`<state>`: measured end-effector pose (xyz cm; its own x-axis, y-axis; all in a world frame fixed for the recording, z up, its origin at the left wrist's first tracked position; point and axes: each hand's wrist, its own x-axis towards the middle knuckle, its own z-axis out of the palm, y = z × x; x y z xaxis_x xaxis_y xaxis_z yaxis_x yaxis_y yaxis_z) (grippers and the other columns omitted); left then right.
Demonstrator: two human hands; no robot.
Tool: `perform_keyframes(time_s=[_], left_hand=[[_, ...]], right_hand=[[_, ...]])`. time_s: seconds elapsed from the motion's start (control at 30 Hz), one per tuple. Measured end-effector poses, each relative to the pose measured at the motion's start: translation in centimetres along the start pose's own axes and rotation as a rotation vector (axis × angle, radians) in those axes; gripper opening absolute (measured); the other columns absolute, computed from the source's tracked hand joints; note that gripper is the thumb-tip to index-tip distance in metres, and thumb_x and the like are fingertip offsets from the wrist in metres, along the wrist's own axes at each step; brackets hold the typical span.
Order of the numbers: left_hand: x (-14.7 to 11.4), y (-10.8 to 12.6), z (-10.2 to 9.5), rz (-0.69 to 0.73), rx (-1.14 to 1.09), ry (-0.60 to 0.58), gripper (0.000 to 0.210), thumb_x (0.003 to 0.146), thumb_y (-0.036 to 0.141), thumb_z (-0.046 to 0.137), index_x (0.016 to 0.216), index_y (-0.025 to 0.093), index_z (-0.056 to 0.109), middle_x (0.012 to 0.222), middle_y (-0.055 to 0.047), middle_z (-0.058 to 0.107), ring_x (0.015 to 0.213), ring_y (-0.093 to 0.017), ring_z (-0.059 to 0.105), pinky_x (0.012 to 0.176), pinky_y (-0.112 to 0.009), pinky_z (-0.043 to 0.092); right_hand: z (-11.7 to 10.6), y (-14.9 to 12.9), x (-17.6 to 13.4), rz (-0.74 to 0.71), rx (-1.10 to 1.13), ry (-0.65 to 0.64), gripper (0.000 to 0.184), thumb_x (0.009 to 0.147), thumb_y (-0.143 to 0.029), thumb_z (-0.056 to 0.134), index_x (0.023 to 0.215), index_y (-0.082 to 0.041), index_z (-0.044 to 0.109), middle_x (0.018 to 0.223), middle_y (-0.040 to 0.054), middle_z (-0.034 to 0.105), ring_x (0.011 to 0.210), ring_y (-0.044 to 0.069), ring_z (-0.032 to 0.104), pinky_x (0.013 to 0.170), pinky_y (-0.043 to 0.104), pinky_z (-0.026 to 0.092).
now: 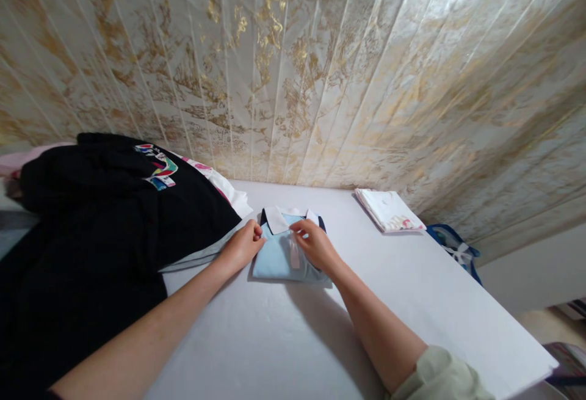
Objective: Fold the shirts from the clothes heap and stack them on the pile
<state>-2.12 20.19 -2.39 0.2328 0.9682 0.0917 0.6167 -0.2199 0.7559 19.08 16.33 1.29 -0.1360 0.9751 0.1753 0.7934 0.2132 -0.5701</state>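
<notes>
A folded light-blue polo shirt (274, 259) with a white collar and dark navy shoulder parts lies on the white table (247, 333), collar toward the wall. At its left edge, just below the collar, my left hand (245, 242) is closed, thumb and fingertips pinched on the cloth. My right hand (315, 243) reaches over the shirt's right half. Its thumb and index finger are pressed together at the front opening beneath the collar. That hand covers part of the right side, and a pale strip hangs below its fingers.
To the left lies a large heap of clothes, with a black T-shirt (192, 217) bearing a colourful print on top. A folded white garment (389, 209) sits at the back right. Beyond the right edge is a blue bag (453, 247). A gold-patterned curtain (293, 82) borders the table's back.
</notes>
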Motion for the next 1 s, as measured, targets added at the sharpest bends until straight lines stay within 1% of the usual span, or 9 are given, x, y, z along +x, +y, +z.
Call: perform_keyframes(time_s=[0.1,0.23,0.4,0.53,0.63,0.7,0.83,0.9,1.0], left_hand=[[0.0,-0.2,0.1,-0.029,-0.037,0.009,0.015,0.075,0.026,0.061,0.082,0.021,0.049,0.069,0.004,0.058,0.065,-0.014,0.058,0.060,-0.023,0.040],[0.1,0.2,0.1,-0.176,-0.239,-0.024,0.029,0.072,0.030,0.065,0.094,0.019,0.049,0.061,0.006,0.057,0.050,-0.013,0.054,0.049,-0.022,0.038],[0.1,1.2,-0.8,-0.331,-0.422,-0.100,0.043,0.066,0.040,0.072,0.096,0.014,0.054,0.050,0.007,0.054,0.043,-0.012,0.050,0.044,-0.022,0.038],[-0.1,1.8,-1.8,-0.379,-0.457,-0.198,0.031,0.066,0.041,0.074,0.072,0.015,0.059,0.050,0.004,0.054,0.046,-0.009,0.049,0.047,-0.020,0.038],[-0.1,2.0,-2.2,-0.395,-0.467,-0.260,0.033,0.070,0.041,0.072,0.057,0.016,0.053,0.052,0.003,0.054,0.051,-0.010,0.049,0.050,-0.020,0.039],[-0.1,2.1,-2.2,-0.396,-0.465,-0.271,0.034,0.069,0.040,0.072,0.054,0.017,0.051,0.052,0.003,0.054,0.051,-0.010,0.049,0.049,-0.020,0.039],[-0.1,2.2,-1.9,-0.390,-0.418,-0.219,0.029,0.070,0.040,0.068,0.059,0.020,0.052,0.047,0.003,0.049,0.047,-0.011,0.044,0.045,-0.021,0.033],[-0.2,2.1,-1.5,-0.358,-0.389,-0.188,0.025,0.073,0.042,0.064,0.066,0.020,0.054,0.046,0.004,0.048,0.044,-0.011,0.040,0.044,-0.021,0.029],[-0.2,1.6,-1.0,-0.297,-0.374,-0.160,0.033,0.070,0.049,0.065,0.073,0.019,0.054,0.046,0.005,0.049,0.042,-0.009,0.038,0.043,-0.019,0.026]], right_hand=[[-2.6,3.3,-1.1,0.308,-0.148,0.150,0.016,0.085,-0.024,0.051,0.096,-0.018,0.061,0.090,0.0046,0.064,0.080,0.016,0.059,0.069,0.025,0.041],[-3.3,5.7,-1.9,0.495,-0.069,0.040,0.015,0.084,-0.030,0.053,0.086,-0.016,0.059,0.064,0.0002,0.062,0.053,0.013,0.055,0.055,0.024,0.038],[-3.0,5.4,-1.9,0.575,0.241,0.010,0.019,0.080,-0.035,0.061,0.079,-0.016,0.057,0.044,-0.0058,0.050,0.040,0.011,0.048,0.045,0.021,0.036],[-3.5,5.1,-2.1,0.630,0.486,-0.091,0.028,0.077,-0.039,0.063,0.063,-0.017,0.054,0.042,-0.0048,0.047,0.040,0.010,0.045,0.042,0.020,0.035],[-3.7,5.4,-2.0,0.610,0.479,-0.131,0.030,0.076,-0.038,0.064,0.059,-0.018,0.050,0.042,-0.0076,0.042,0.040,0.007,0.040,0.042,0.018,0.031],[-3.4,5.6,-2.0,0.554,0.414,-0.109,0.027,0.076,-0.034,0.063,0.060,-0.018,0.047,0.044,-0.0087,0.040,0.042,0.006,0.039,0.042,0.017,0.029],[-2.7,5.6,-2.0,0.426,0.352,0.064,0.023,0.073,-0.030,0.062,0.064,-0.019,0.044,0.052,-0.0089,0.040,0.048,0.006,0.040,0.044,0.016,0.029],[-2.6,5.3,-2.0,0.442,0.416,0.115,0.020,0.074,-0.030,0.060,0.067,-0.020,0.044,0.055,-0.0091,0.039,0.049,0.006,0.039,0.044,0.017,0.030],[-2.6,4.9,-2.1,0.557,0.552,0.126,0.017,0.076,-0.030,0.059,0.084,-0.019,0.050,0.060,-0.0078,0.044,0.050,0.007,0.042,0.045,0.017,0.032]])
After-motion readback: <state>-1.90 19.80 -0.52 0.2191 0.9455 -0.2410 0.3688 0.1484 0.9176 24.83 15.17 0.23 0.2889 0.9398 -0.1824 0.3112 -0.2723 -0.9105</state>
